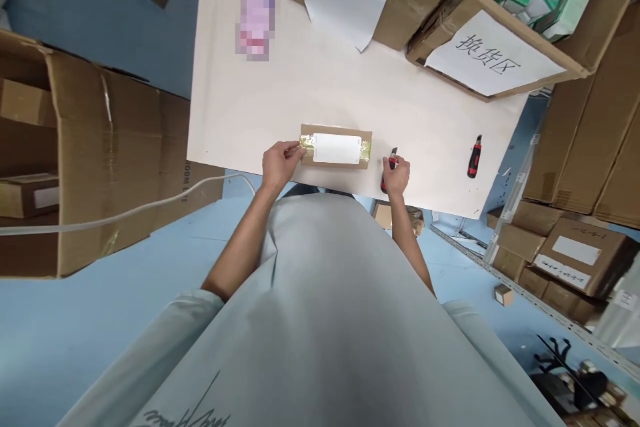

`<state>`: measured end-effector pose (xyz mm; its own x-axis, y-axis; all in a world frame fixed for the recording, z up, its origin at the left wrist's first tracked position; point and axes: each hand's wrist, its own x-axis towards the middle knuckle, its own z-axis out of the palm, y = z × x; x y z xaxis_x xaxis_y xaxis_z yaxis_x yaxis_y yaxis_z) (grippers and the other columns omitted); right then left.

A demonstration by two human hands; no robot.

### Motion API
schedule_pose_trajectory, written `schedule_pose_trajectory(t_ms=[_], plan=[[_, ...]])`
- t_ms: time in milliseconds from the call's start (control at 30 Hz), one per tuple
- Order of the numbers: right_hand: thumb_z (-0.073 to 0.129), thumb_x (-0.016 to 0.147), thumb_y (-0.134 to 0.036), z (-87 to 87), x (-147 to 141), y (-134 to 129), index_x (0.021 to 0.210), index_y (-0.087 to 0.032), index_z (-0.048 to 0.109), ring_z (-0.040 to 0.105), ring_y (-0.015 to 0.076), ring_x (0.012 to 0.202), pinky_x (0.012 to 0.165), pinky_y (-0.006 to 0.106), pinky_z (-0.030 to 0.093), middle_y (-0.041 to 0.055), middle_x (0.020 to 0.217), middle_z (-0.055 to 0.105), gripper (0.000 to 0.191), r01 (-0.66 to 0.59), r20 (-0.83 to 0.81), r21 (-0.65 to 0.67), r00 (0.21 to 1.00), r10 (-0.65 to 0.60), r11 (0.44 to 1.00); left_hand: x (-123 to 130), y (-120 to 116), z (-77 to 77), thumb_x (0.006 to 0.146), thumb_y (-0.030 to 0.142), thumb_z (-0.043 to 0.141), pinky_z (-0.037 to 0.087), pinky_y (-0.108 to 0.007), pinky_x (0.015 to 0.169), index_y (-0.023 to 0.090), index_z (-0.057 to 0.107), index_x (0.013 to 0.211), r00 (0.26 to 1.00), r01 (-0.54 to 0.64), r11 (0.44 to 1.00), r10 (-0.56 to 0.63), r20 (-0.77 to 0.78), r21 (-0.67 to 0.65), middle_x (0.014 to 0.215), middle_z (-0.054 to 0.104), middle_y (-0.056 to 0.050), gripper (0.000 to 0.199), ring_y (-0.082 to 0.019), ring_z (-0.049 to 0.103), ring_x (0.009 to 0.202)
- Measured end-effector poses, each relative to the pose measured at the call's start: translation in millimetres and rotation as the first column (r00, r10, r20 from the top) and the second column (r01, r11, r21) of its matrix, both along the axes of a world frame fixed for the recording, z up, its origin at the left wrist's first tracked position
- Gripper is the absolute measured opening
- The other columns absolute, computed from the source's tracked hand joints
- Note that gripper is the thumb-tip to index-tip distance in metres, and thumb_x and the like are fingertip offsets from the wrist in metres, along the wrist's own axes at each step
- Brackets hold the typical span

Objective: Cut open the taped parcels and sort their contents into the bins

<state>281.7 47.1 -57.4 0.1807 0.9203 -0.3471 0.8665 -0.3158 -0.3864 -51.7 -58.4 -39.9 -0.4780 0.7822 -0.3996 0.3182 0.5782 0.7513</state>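
A small cardboard box (337,148) with a white label and shiny tape lies on the table near its front edge. At its left end, my left hand (281,163) grips the box's edge between thumb and fingers. To the right of the box, my right hand (399,177) is closed around a red and black utility knife (384,183). The knife's tip points away from me, and the hand covers its middle. The box and the right hand are apart.
Another utility knife (475,157) lies farther right on the table (240,113). A pixelated pink item (256,20) is at the back left. Large labelled cartons (493,57) line the back. An open carton (107,167) and a white cable (150,205) are at the left.
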Motion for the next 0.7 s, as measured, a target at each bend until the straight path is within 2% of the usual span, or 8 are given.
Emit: schedule_pose_trajectory(t_ms=[67, 167, 267, 333, 500, 600, 700], plan=[[0.079, 0.094, -0.042, -8.9, 7.7, 3.6, 0.142, -0.011, 0.067, 0.063, 0.0355, 0.132, 0.111, 0.045, 0.053, 0.0268, 0.145, 0.066, 0.059, 0.072, 0.115, -0.086, 0.991, -0.062, 0.994, -0.3, -0.8, -2.2, 0.094, 0.04, 0.078, 0.062, -0.041, 0.104, 0.02, 0.084, 0.121, 1.0, 0.007, 1.0, -0.008, 0.03, 0.03, 0.124, 0.083, -0.01, 0.035, -0.028, 0.08, 0.108], [0.077, 0.09, -0.031, -15.0, 11.9, -0.3, 0.14, -0.013, 0.066, 0.066, 0.0323, 0.122, 0.105, 0.042, 0.054, 0.0236, 0.143, 0.066, 0.055, 0.08, 0.185, -0.19, 0.982, -0.044, 0.979, -0.9, -2.0, -1.4, 0.093, 0.035, 0.079, 0.063, -0.042, 0.105, 0.02, 0.078, 0.133, 0.996, 0.019, 0.998, -0.024, 0.086, 0.062, 0.127, 0.081, -0.01, 0.042, -0.026, 0.079, 0.109], [0.069, 0.089, -0.026, -10.7, 9.0, -6.0, 0.138, -0.013, 0.067, 0.068, 0.0282, 0.112, 0.103, 0.04, 0.054, 0.0186, 0.133, 0.072, 0.05, 0.042, 0.164, -0.202, 0.986, -0.009, 0.979, -3.7, -2.8, 0.1, 0.093, 0.032, 0.079, 0.064, -0.042, 0.105, 0.025, 0.069, 0.146, 0.986, 0.01, 0.995, -0.026, 0.165, 0.096, 0.131, 0.079, -0.008, 0.054, -0.025, 0.078, 0.11], [0.067, 0.087, -0.028, -2.4, 5.1, -6.8, 0.134, -0.013, 0.068, 0.069, 0.026, 0.107, 0.101, 0.037, 0.054, 0.0143, 0.122, 0.076, 0.049, 0.023, 0.063, -0.17, 0.998, -0.012, 0.985, -6.1, -2.0, 0.0, 0.093, 0.031, 0.079, 0.065, -0.042, 0.106, 0.027, 0.066, 0.148, 0.979, 0.014, 0.99, -0.043, 0.201, 0.142, 0.139, 0.075, -0.008, 0.056, -0.024, 0.076, 0.115], [0.059, 0.095, -0.044, 35.5, -8.0, -0.9, 0.109, -0.019, 0.069, 0.068, 0.02, 0.087, 0.082, 0.033, 0.06, 0.0047, 0.096, 0.076, 0.031, 0.018, -0.261, -0.098, 0.964, -0.044, 0.995, -9.5, 5.4, -2.7, 0.093, 0.028, 0.075, 0.066, -0.041, 0.106, 0.027, 0.073, 0.138, 0.957, 0.105, 0.969, -0.16, 0.243, 0.222, 0.145, 0.069, -0.008, 0.046, -0.026, 0.073, 0.124], [0.058, 0.102, -0.06, 67.8, -20.9, 2.8, 0.109, -0.022, 0.066, 0.066, 0.0166, 0.073, 0.071, 0.031, 0.061, 0.0013, 0.091, 0.071, 0.039, -0.057, -0.407, -0.101, 0.913, 0.011, 0.993, -10.1, 11.1, -4.8, 0.093, 0.028, 0.074, 0.067, -0.04, 0.103, 0.028, 0.076, 0.136, 0.951, 0.137, 0.961, -0.196, 0.241, 0.242, 0.141, 0.068, -0.008, 0.043, -0.026, 0.073, 0.122], [0.055, 0.105, -0.076, 101.8, -43.2, 5.2, 0.122, -0.024, 0.068, 0.066, 0.0158, 0.067, 0.068, 0.032, 0.06, 0.0018, 0.094, 0.073, 0.056, -0.231, -0.414, -0.074, 0.892, 0.182, 0.97, -12.3, 15.5, -8.4, 0.093, 0.026, 0.073, 0.067, -0.04, 0.104, 0.028, 0.078, 0.134, 0.945, 0.139, 0.957, -0.205, 0.256, 0.254, 0.137, 0.067, -0.008, 0.042, -0.025, 0.073, 0.119]])
